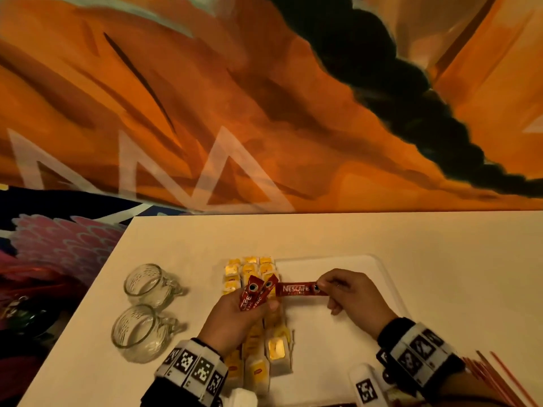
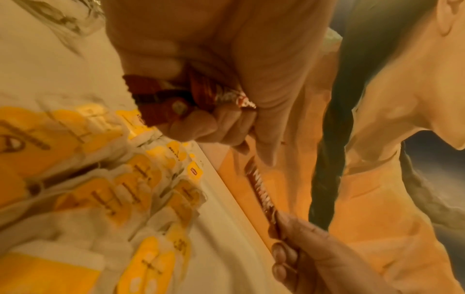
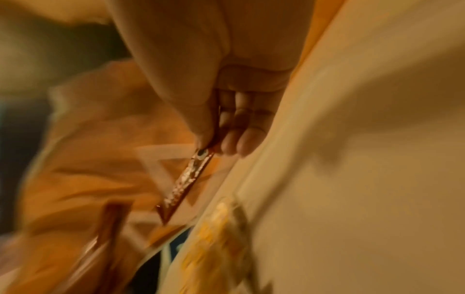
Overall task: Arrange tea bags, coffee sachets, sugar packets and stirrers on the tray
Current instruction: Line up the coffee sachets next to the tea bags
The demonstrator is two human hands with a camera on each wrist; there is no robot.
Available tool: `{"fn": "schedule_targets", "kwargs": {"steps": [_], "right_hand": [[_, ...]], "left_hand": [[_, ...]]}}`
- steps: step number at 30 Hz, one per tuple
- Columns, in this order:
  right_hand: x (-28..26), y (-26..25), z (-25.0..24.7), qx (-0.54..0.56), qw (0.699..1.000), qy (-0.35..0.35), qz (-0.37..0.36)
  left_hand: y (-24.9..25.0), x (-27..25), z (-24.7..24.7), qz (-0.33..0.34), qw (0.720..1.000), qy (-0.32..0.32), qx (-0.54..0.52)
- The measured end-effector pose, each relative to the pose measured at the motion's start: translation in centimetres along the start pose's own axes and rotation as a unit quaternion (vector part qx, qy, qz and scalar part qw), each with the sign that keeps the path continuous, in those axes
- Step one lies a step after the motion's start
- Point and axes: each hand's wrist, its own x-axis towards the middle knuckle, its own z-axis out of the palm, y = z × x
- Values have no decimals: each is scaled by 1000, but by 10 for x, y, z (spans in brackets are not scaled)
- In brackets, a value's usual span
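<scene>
My left hand [image 1: 244, 311] grips a small bunch of red coffee sachets [image 1: 255, 291] fanned upward, seen close in the left wrist view as red coffee sachets [image 2: 161, 99]. My right hand [image 1: 346, 292] pinches one end of a single red Nescafe sachet [image 1: 298, 289] and holds it level above the white tray [image 1: 379, 267]. The right wrist view shows that Nescafe sachet [image 3: 186, 183] pinched between thumb and fingers. Yellow tea bags [image 1: 252, 271] lie in rows along the tray's left side, also the yellow tea bags [image 2: 105, 189].
Two glass mugs [image 1: 147, 283] [image 1: 138, 333] lie on their sides on the white table, left of the tray. Red stirrers [image 1: 499, 377] lie at the lower right. A white cloth or packet [image 1: 241, 396] sits at the bottom edge. Orange patterned fabric hangs behind the table.
</scene>
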Motion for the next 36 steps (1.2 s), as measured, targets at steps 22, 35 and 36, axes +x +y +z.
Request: {"fn": "schedule_targets", "kwargs": {"steps": [22,35,36], "right_hand": [[107,31,8,-142,981,91,96],[115,36,12,-142,979,113,93],[114,35,11,-144,978,114,96]], "left_hand": [[-22,5,-7,-49,998,27,-25],[-44,8,-9,-92,993,24,-69],[-45,8,-9,-93,993,18,-77]]}}
